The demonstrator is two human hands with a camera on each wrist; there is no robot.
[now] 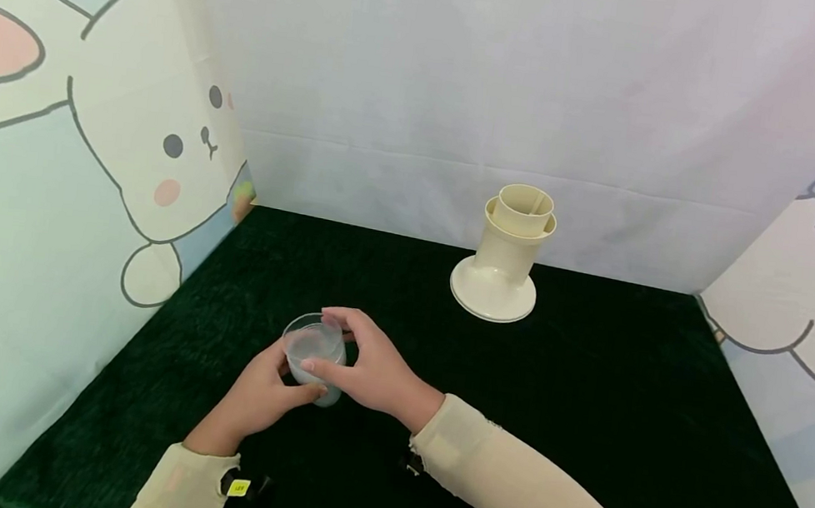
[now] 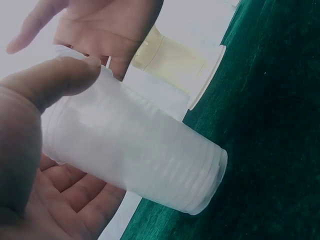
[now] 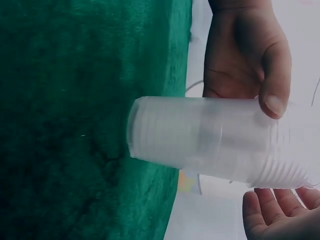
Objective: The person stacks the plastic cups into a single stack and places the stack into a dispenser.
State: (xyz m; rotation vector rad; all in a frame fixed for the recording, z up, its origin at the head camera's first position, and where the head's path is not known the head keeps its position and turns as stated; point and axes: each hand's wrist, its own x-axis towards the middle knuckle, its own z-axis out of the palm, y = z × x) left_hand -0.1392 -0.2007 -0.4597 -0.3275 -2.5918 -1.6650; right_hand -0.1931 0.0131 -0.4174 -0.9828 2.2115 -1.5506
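A stack of clear plastic cups (image 1: 314, 344) (image 2: 135, 132) (image 3: 200, 132) is held above the dark green cloth, mouths up; several rims show at its top in the right wrist view. My left hand (image 1: 259, 392) grips the stack from the left, its thumb (image 2: 65, 75) pressed on the side near the rims and its fingers behind. From the right, my right hand (image 1: 379, 368) reaches round the top. Its fingers (image 3: 272, 205) lie loosely bent right at the rims, while the thumb stands away from the cups in the left wrist view.
Farther back stands a cream plastic holder (image 1: 505, 257) with a wide round base and an upright tube, with an inner ring at its top. Dark green cloth (image 1: 601, 410) covers the table. A white curtain (image 1: 427, 80) hangs behind, and cartoon-printed panels flank both sides.
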